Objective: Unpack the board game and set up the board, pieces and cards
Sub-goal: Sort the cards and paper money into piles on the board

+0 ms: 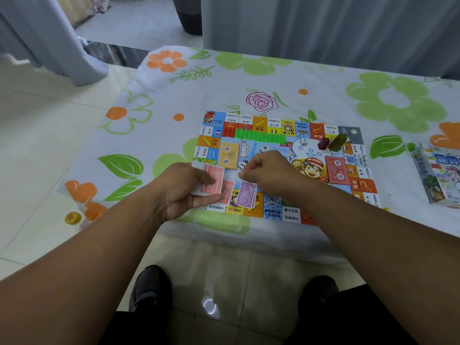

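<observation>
The colourful game board (306, 135) lies flat on the flowered tablecloth. My left hand (181, 188) holds a stack of red banknotes (214, 179) over the board's near left corner. My right hand (271, 173) hovers just right of it with curled fingers; whether it pinches a note I cannot tell. Purple banknotes (245, 196) and more red ones (227, 194) lie on the board's near edge. An orange card deck (230, 155) and a red card deck (337, 170) sit on the board. A row of green houses (260, 136), a white die (303, 142) and red and olive blocks (332, 143) rest near the far side.
The game box (438, 173) lies on the table (249, 78) at the right. A small yellow piece (73, 217) sits at the table's near left edge. Grey curtains (323, 26) hang behind the table. My shoes and the tiled floor (37, 120) show below.
</observation>
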Motion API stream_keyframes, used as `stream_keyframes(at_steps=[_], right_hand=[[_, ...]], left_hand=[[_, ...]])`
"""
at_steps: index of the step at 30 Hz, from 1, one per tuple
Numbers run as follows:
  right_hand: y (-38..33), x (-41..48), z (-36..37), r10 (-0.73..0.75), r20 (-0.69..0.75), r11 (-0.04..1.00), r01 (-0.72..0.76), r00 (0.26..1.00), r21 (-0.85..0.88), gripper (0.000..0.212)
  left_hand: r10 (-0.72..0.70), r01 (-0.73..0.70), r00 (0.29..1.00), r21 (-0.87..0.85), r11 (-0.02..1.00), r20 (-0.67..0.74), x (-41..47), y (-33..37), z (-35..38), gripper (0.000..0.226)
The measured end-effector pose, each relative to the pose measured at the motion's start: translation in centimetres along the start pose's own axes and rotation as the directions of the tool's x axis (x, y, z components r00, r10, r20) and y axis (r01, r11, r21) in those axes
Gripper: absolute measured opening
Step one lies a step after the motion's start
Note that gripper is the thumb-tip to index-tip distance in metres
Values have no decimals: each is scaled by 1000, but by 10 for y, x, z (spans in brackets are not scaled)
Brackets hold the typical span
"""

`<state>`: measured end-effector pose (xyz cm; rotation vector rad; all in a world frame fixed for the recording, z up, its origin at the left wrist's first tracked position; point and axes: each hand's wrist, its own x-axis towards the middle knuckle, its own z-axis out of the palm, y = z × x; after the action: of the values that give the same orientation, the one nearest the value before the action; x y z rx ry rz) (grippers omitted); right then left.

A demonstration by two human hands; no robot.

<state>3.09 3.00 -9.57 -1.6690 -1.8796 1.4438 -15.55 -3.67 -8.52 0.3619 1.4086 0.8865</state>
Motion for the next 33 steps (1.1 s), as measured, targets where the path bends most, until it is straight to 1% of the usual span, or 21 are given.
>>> stream_keyframes(at_steps=[4,7,10,14,17,21,25,27,30,32,33], right_hand=[[-16,-3,14,-21,71,985,9,997,170,26],[-23,-3,22,-32,84,975,13,996,222,18],[-24,0,23,-18,68,977,3,998,212,9],[-20,4,21,65,36,981,-70,997,183,8],[-14,6,24,83,33,989,-86,996,120,12],[-10,9,27,84,11,995,-84,996,56,17],[-9,11,28,75,-22,997,-75,997,25,23],[-9,12,27,61,-54,998,-60,997,20,21],[-13,12,25,17,-73,999,-14,997,34,13],[-19,9,24,-12,-60,998,16,998,62,10],[-22,7,24,-20,-43,996,23,999,84,12]], left_hand=[[13,-13,1000,35,999,7,-1,-1,-2,34],[20,-20,1000,58,998,7,-3,-3,-5,32],[15,-15,1000,50,999,-3,-4,-2,-8,28],[11,-9,996,28,1000,-85,-5,2,-16,18],[10,-9,994,8,1000,-113,-5,3,-22,14],[3,-4,997,-4,1000,-80,-4,3,-21,16],[-13,12,999,-36,999,-29,-5,4,-20,26],[-13,12,1000,-44,999,-26,-6,4,-19,29],[2,-3,999,-22,1000,-41,-7,3,-17,28],[8,-8,999,-12,1000,-46,-6,2,-16,27],[7,-8,999,-9,1000,-47,-6,2,-16,26]])
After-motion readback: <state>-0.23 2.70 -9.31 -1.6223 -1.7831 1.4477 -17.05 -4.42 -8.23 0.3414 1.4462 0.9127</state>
